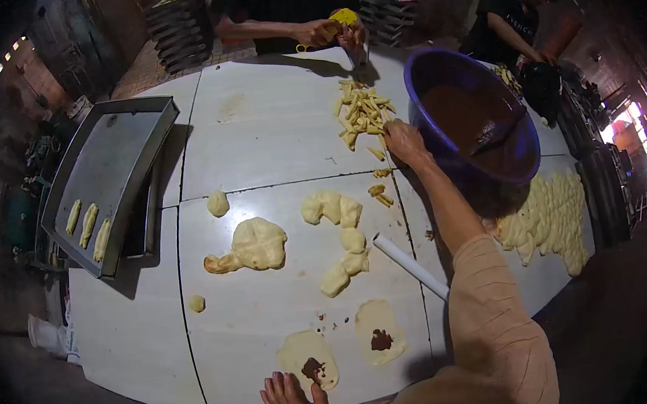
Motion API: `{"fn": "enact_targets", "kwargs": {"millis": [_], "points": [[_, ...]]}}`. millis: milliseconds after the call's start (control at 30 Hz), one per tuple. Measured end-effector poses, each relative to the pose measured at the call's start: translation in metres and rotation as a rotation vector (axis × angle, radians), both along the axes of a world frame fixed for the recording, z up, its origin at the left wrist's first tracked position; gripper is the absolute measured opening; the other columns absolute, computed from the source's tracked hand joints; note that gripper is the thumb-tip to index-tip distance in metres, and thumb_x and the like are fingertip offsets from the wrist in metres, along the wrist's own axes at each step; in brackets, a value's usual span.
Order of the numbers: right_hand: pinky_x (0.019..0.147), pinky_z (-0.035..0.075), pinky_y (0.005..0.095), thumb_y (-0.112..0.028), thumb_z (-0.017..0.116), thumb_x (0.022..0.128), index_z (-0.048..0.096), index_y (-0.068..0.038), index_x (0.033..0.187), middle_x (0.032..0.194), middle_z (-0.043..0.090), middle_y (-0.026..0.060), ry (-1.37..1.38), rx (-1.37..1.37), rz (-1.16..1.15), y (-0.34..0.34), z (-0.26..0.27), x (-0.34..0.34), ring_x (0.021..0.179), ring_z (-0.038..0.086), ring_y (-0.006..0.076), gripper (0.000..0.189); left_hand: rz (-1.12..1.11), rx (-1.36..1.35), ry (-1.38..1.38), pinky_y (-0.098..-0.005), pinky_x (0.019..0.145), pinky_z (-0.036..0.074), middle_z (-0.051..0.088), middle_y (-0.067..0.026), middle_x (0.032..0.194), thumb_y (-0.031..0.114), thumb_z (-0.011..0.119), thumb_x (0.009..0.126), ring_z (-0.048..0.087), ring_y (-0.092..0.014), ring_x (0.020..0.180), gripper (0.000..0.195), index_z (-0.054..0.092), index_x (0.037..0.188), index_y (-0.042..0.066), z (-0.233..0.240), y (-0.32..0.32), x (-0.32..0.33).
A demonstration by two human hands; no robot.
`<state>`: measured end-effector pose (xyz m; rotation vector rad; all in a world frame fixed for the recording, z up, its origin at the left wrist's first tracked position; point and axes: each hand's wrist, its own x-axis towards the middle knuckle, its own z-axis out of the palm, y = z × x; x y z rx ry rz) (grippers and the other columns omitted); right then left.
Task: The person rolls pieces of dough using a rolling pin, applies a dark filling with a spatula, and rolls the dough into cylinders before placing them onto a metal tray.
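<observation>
My left hand (pixel 293 401) lies palm down at the table's near edge, fingers spread, with the thumb at a flattened dough piece (pixel 295 349) bearing a brown paste dollop (pixel 313 369). Beside it lies a second flattened dough piece (pixel 363 313) with similar brown paste (pixel 381 340). My right hand (pixel 405 141) reaches across to a pile of pale yellow cut strips (pixel 363 110), perhaps banana. Its fingertips meet the pile's edge; whether they grip a strip is hidden. A white rolling pin or tube (pixel 411 266) lies by my right arm. Dough lumps (pixel 352 239) form a curved row mid-table.
A purple tub (pixel 450 141) of brown paste stands right of my right hand. Many dough pieces (pixel 547 221) lie beyond my right arm. At left, a metal tray (pixel 119 141) holds three rolled pastries (pixel 89 225). A larger dough lump (pixel 258 244) sits mid-table. Two people work opposite.
</observation>
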<state>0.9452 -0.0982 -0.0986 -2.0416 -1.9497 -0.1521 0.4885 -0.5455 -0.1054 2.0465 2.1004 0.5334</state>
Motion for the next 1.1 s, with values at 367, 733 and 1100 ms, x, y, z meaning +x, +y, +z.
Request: {"fn": "enact_targets", "kwargs": {"millis": [367,733,1100], "points": [[0.073,0.054,0.0433,-0.028,0.065,0.089,0.075,0.003,0.101,0.081,0.074,0.0165,0.521,0.019,-0.082,-0.014,0.016,-0.013,0.073,0.071,0.0305,0.034,0.037,0.051,0.002,-0.0643,0.116,0.028,0.055,-0.0213,0.145,0.037,0.068,0.087,0.046,-0.045,0.139,0.06,0.058,0.138,0.007,-0.012,-0.012,-0.004],[0.049,0.035,0.0203,-0.025,0.075,0.093,0.071,-0.006,0.114,0.088,0.068,-0.0023,1.09,-0.406,0.055,-0.14,0.075,-0.049,0.06,0.051,0.003,0.029,-0.012,0.197,-0.056,-0.0614,0.117,0.029,0.054,-0.0214,0.148,0.037,0.068,0.093,0.046,-0.043,0.141,0.059,0.058,0.141,0.005,-0.017,-0.001,-0.004],[0.07,0.05,0.0262,-0.021,0.072,0.093,0.073,0.0,0.109,0.091,0.071,0.0027,0.921,-0.755,0.258,-0.34,0.067,-0.107,0.078,0.061,0.0099,0.027,-0.007,0.301,-0.117,-0.0585,0.117,0.031,0.052,-0.0182,0.151,0.033,0.071,0.092,0.046,-0.039,0.142,0.061,0.055,0.145,0.007,-0.018,0.004,0.002]]}}
